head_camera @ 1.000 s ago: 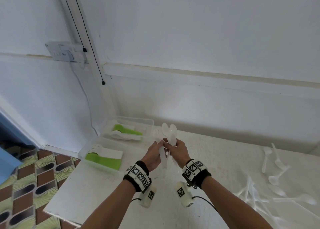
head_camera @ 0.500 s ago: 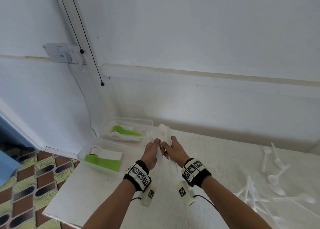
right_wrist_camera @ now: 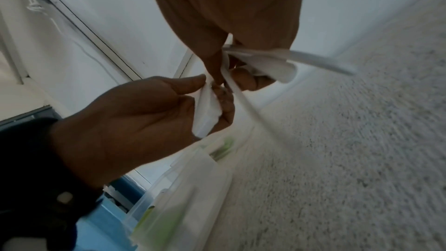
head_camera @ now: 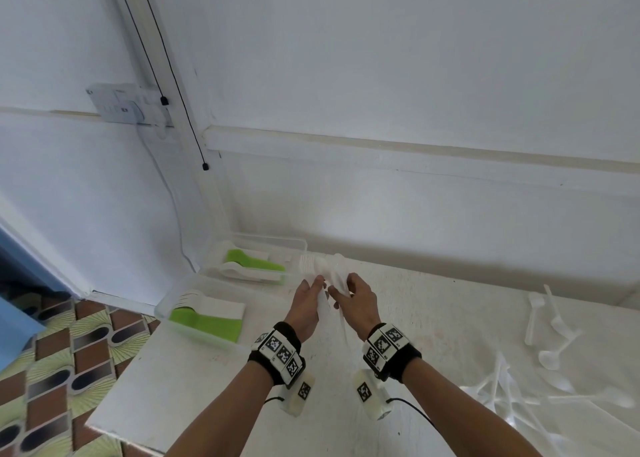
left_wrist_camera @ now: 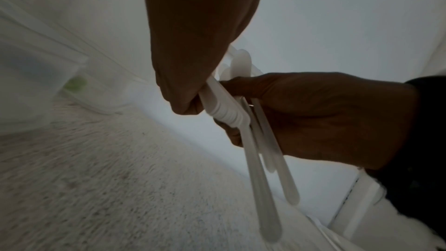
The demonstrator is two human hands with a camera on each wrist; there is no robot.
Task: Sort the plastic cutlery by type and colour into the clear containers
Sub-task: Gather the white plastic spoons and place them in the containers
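My left hand (head_camera: 306, 304) and right hand (head_camera: 356, 302) both grasp a bundle of white spoons (head_camera: 325, 271) above the worktop (head_camera: 433, 318), just beside the clear containers (head_camera: 207, 318).

We see the left hand (right_wrist_camera: 135, 117) pinching a stack of white spoons (right_wrist_camera: 207, 112), while the right hand (right_wrist_camera: 231, 26) grips loose spoons (right_wrist_camera: 272, 62).

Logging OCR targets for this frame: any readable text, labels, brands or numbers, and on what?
No readable words, brands or numbers in any view.
Wristbands on left hand and right hand: black-and-white square marker tags only, no letters.
Wall socket unit: faint small marks, too small to read.
White spoons and clear containers: no print visible.
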